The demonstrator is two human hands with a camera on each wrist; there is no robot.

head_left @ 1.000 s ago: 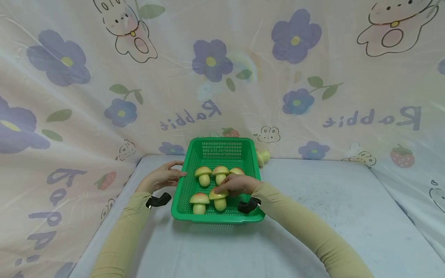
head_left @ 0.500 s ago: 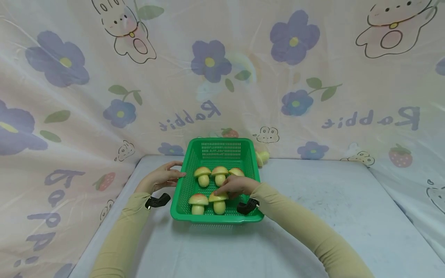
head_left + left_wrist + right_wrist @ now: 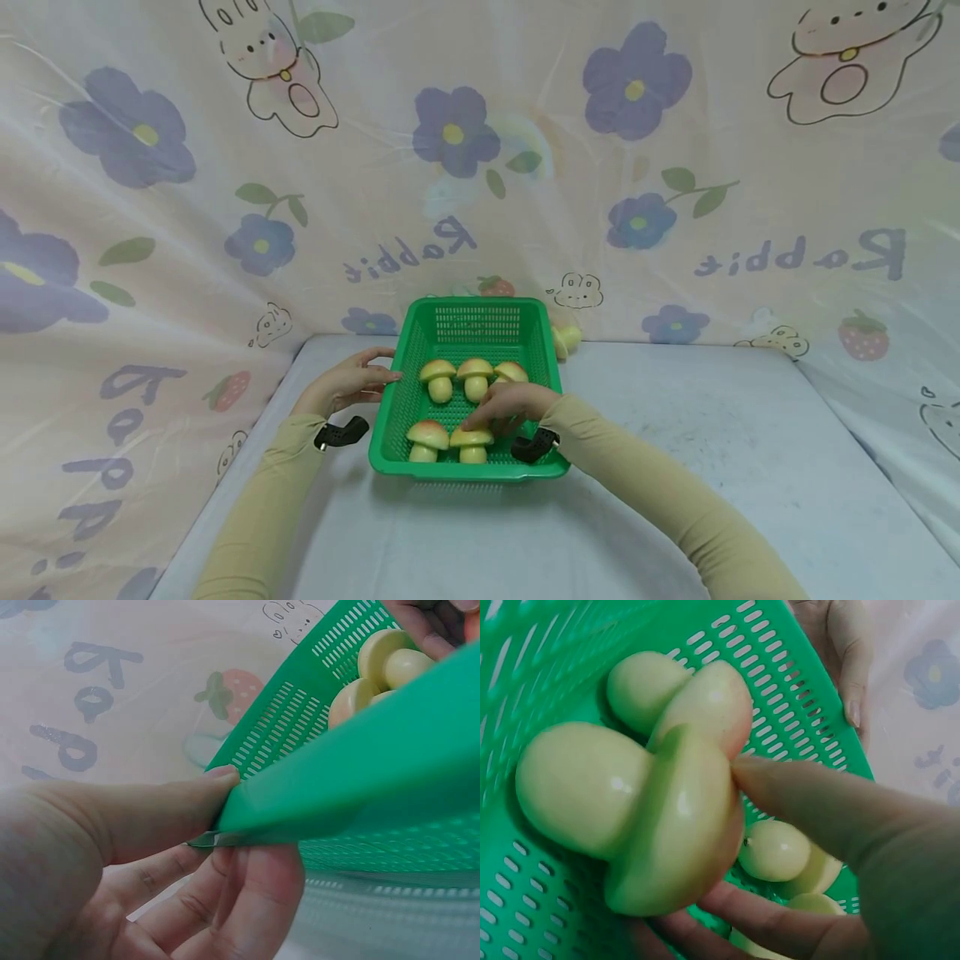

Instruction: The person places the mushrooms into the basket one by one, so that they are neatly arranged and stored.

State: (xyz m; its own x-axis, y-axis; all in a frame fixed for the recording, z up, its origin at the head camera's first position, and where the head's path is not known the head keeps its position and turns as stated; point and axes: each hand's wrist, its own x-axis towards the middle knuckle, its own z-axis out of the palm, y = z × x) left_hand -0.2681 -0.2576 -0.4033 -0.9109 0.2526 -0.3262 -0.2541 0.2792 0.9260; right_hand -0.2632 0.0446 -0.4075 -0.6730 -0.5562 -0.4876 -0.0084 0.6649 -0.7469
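Observation:
A green perforated plastic basket (image 3: 468, 472) holds several toy mushrooms with pale yellow stems and reddish-topped caps. At its left rim is my left hand (image 3: 347, 387); in the left wrist view the thumb lies over the rim and the fingers curl beneath it. My right hand (image 3: 517, 402) reaches inside and holds one toy mushroom (image 3: 682, 825) by its cap, thumb on one side and fingers on the other. Its stem points toward the basket's front wall. Another mushroom (image 3: 427, 437) lies right beside it on the left. Three more form a row behind, the rightmost mushroom (image 3: 510, 371) partly covered by my right hand.
One more toy mushroom (image 3: 567, 340) lies outside, behind the basket's right side. The basket stands on a white-covered table (image 3: 675, 433). A patterned curtain (image 3: 525, 208) hangs at the back and left.
The held mushroom has moved slightly toward the basket's front wall with my right hand. The mushroom beside it has shifted and tilted a little. My left hand stays at the rim.

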